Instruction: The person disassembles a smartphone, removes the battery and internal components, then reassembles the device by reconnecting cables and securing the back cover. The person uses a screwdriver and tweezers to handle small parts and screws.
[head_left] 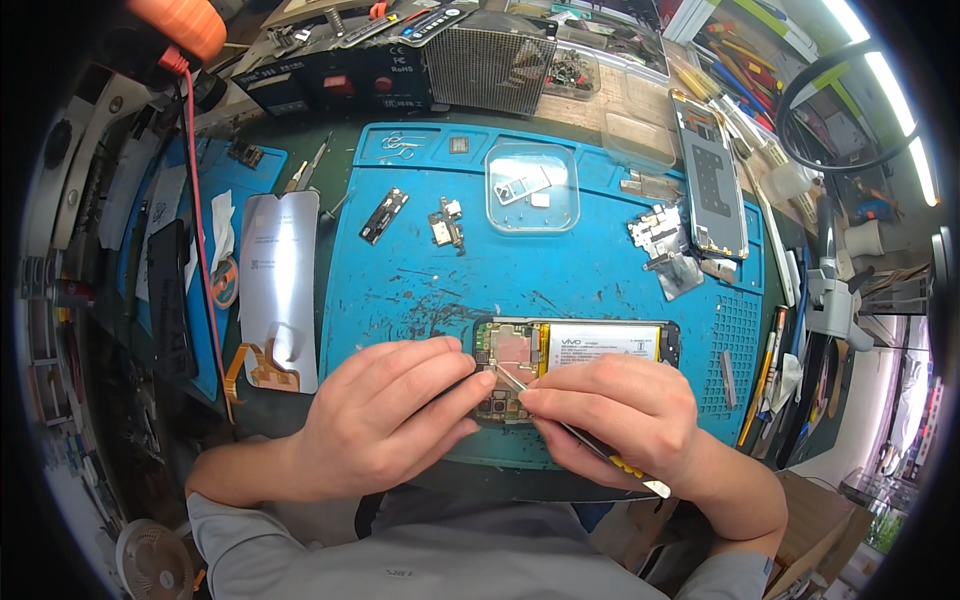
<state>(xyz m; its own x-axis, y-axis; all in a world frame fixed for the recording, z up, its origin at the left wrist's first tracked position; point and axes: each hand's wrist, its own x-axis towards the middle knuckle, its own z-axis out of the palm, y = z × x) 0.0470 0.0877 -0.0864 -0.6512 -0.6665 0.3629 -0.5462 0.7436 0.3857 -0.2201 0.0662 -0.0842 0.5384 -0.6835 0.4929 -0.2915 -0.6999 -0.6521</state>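
An opened phone (600,338) lies on the blue mat (545,275), its circuit board (510,340) exposed at the left and its white battery at the right. My left hand (390,420) curls its fingers against the board's left end, with fingertips beside the tool's tip; the thumb is mostly hidden. My right hand (620,415) is closed on slim metal tweezers (590,444) with a yellow-and-black section, their tip resting at the board near my left fingertips. The phone's lower right part is hidden under my right hand.
Small phone parts (445,225), a lidded-style clear box (530,215) and a phone frame (712,180) lie farther back. A silver back plate (280,280) is at the left, loose tools (770,365) at the right. A dark boxy device (340,75) stands at the back.
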